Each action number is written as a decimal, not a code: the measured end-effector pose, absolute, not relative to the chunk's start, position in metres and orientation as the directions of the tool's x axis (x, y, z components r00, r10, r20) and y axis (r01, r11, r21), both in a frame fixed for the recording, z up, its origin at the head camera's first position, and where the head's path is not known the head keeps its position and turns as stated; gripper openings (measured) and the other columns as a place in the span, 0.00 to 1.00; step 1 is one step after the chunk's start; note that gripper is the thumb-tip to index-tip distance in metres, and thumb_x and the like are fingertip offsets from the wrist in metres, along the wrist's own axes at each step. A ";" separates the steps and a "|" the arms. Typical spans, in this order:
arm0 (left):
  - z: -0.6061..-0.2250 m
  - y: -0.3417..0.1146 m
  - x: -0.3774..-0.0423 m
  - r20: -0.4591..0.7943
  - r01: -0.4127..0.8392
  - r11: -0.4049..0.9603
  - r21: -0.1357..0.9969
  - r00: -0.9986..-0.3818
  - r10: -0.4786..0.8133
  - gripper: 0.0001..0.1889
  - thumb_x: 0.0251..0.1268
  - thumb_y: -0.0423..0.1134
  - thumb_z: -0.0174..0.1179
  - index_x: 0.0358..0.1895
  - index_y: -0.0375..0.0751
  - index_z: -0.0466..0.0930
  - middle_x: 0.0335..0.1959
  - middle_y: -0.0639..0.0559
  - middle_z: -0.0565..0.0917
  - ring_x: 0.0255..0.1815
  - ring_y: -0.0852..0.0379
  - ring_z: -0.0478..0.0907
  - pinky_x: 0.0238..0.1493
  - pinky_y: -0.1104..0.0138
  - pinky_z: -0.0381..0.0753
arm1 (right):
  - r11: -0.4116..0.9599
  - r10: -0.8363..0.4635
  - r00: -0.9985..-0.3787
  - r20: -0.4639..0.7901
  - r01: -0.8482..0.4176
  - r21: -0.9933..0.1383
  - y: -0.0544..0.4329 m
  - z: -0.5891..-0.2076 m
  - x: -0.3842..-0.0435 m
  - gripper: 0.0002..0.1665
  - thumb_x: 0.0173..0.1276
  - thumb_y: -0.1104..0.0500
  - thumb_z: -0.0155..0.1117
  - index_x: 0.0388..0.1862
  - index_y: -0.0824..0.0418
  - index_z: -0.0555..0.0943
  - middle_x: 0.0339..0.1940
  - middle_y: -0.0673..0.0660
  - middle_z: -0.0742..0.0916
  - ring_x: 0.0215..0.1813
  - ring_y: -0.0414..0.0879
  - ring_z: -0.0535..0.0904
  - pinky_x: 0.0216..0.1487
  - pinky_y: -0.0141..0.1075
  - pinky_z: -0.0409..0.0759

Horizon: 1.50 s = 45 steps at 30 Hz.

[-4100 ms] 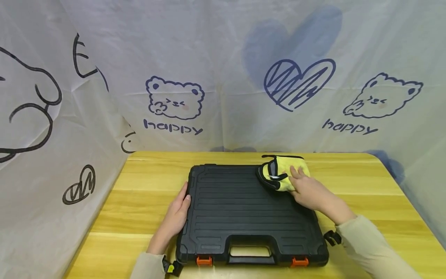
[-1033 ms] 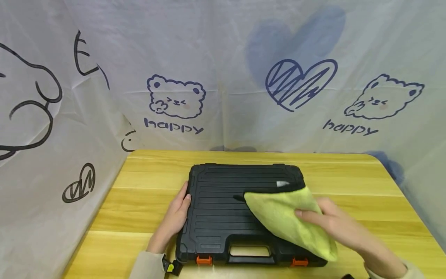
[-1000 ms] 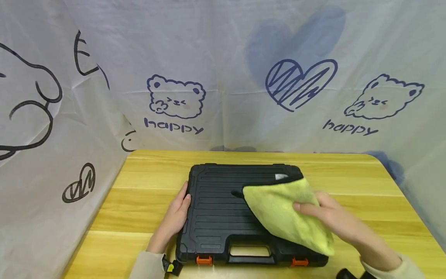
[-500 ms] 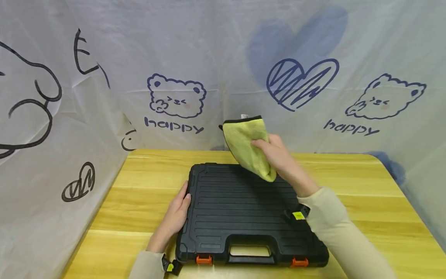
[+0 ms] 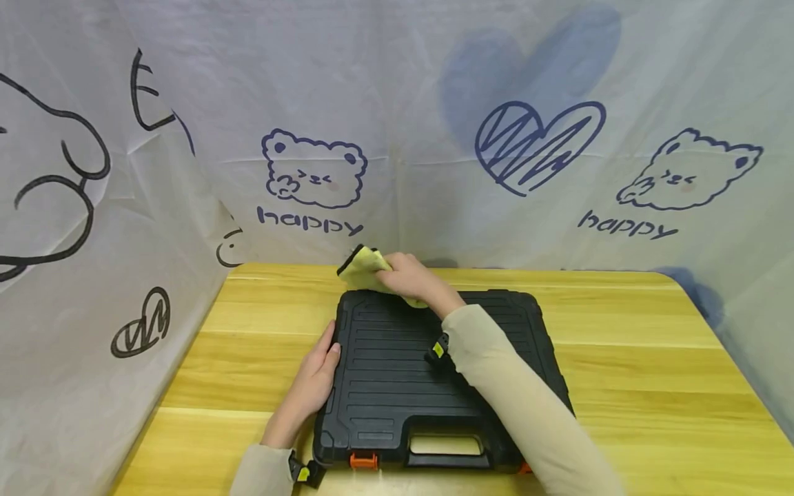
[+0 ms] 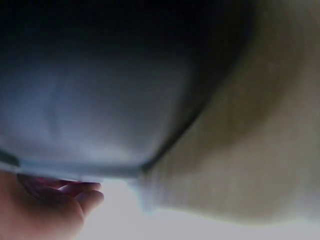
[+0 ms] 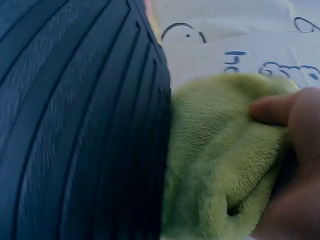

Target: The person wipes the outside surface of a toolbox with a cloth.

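A black ribbed plastic carrying case [image 5: 409, 372] lies flat on the table, its handle and orange latches toward me. My left hand [image 5: 310, 386] rests along the case's left side, fingers pressed to the side wall and thumb near the top edge. The left wrist view is blurred, but part of that hand [image 6: 55, 205] shows beside the dark case. My right hand [image 5: 412, 279] grips a yellow plush cleaning cloth [image 5: 361, 270] with black edging at the case's back left corner. Close up, thumb and palm bunch the cloth [image 7: 220, 145] beside the ribbed lid [image 7: 75, 125].
The wooden table [image 5: 645, 358] spreads on both sides of the case. White cloth walls [image 5: 409, 124] with bear and heart drawings stand behind it and at the sides. My right sleeve [image 5: 521, 393] crosses over the case and hides its right latch partly.
My right hand has carried the cloth from the case's right front, up over its back, then left and down to the back left corner. My left hand stays put.
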<state>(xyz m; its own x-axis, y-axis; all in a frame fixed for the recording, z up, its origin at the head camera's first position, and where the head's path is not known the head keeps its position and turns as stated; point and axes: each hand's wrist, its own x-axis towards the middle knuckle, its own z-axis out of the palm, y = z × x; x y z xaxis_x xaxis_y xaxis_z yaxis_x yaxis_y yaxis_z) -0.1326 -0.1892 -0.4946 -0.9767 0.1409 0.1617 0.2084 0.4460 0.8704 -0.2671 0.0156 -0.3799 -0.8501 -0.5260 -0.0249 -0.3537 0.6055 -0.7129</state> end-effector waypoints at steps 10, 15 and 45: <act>-0.494 -0.190 -0.135 0.142 0.191 0.476 0.859 -0.980 0.137 0.29 0.84 0.40 0.36 0.78 0.28 0.45 0.78 0.32 0.50 0.78 0.38 0.47 0.74 0.45 0.49 | 0.711 -0.609 -0.773 -0.177 -0.433 -0.554 -0.011 -0.395 -0.265 0.14 0.76 0.54 0.54 0.51 0.59 0.81 0.37 0.55 0.81 0.34 0.47 0.73 0.39 0.38 0.70; -0.494 -0.189 -0.135 0.129 0.179 0.472 0.863 -0.982 0.137 0.29 0.84 0.40 0.36 0.78 0.29 0.44 0.78 0.33 0.50 0.78 0.38 0.47 0.74 0.45 0.49 | 0.746 -0.585 -0.787 -0.194 -0.429 -0.509 -0.013 -0.403 -0.266 0.21 0.76 0.52 0.55 0.63 0.56 0.78 0.45 0.54 0.83 0.40 0.49 0.75 0.43 0.40 0.70; -0.494 -0.189 -0.132 0.150 0.196 0.449 0.872 -0.979 0.136 0.28 0.83 0.37 0.36 0.78 0.28 0.45 0.78 0.31 0.51 0.78 0.37 0.47 0.74 0.44 0.48 | 0.740 -0.591 -0.764 -0.258 -0.387 -0.550 0.035 -0.404 -0.275 0.10 0.77 0.57 0.52 0.36 0.61 0.76 0.29 0.54 0.76 0.30 0.46 0.69 0.38 0.39 0.69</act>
